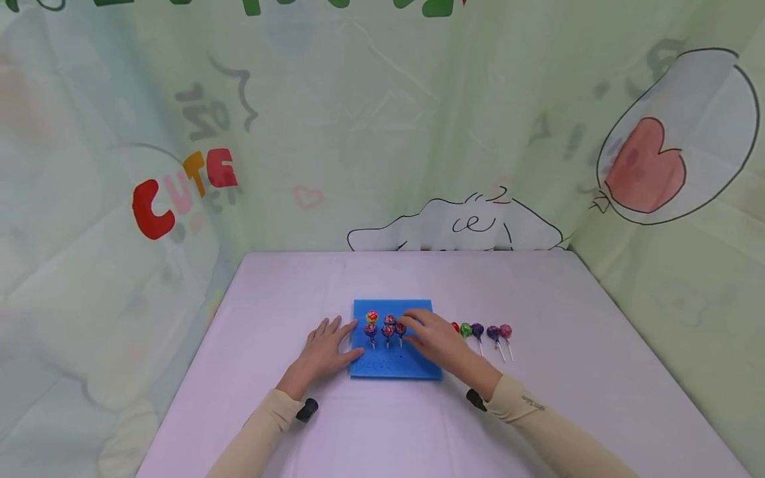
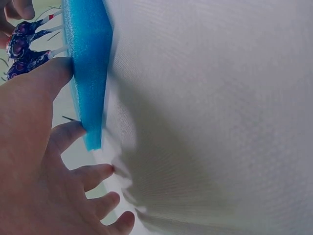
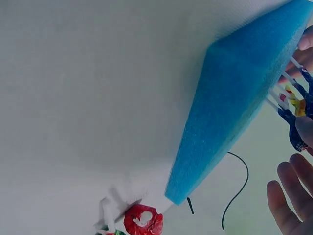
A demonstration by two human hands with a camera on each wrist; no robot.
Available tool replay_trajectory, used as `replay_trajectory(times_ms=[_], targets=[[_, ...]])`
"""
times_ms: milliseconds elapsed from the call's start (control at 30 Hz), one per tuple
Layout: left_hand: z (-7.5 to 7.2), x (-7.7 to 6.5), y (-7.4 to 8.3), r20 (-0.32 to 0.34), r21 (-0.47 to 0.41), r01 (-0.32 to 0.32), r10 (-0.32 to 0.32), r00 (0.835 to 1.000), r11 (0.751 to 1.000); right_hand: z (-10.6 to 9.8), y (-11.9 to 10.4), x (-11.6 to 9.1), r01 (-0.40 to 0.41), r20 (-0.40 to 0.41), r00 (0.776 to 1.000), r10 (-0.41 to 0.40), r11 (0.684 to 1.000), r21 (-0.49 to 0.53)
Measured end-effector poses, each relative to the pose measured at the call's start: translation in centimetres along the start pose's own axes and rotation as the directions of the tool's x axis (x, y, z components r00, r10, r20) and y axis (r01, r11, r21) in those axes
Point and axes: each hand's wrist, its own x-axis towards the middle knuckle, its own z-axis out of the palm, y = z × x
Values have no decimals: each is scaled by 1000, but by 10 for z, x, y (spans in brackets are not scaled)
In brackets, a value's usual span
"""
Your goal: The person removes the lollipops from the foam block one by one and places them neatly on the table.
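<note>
A blue foam block (image 1: 388, 364) lies on the table, with several wrapped lollipops standing upright in it by their sticks. One has a red and yellow wrapper (image 1: 372, 317); the others look dark purple with red. My left hand (image 1: 325, 348) is spread at the block's left side, its thumb and index fingertips touching the edge. With thumb and index finger, my right hand (image 1: 439, 342) pinches the head of the rightmost purple lollipop (image 1: 400, 328), whose stick meets the foam. In the right wrist view, the thumb partly covers that lollipop (image 3: 295, 134), and the other fingers stay off it.
Right of the block, more lollipops lie on the table: a red one (image 1: 455, 326) partly behind my right hand, a green one (image 1: 466, 330), purple ones (image 1: 477, 330) and a pink one (image 1: 506, 331). A printed curtain (image 1: 335, 153) surrounds the table's back and sides.
</note>
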Motion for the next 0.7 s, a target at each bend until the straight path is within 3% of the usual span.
replay_trajectory(times_ms=[400, 700], targets=[[0, 1, 1, 7, 7, 12, -12, 1000, 1000, 6, 0, 1, -9, -5, 1000, 9, 1000, 10], [-2, 1, 1, 9, 0, 15, -15, 1000, 1000, -1, 0, 5, -1, -14, 1000, 1, 1000, 19]])
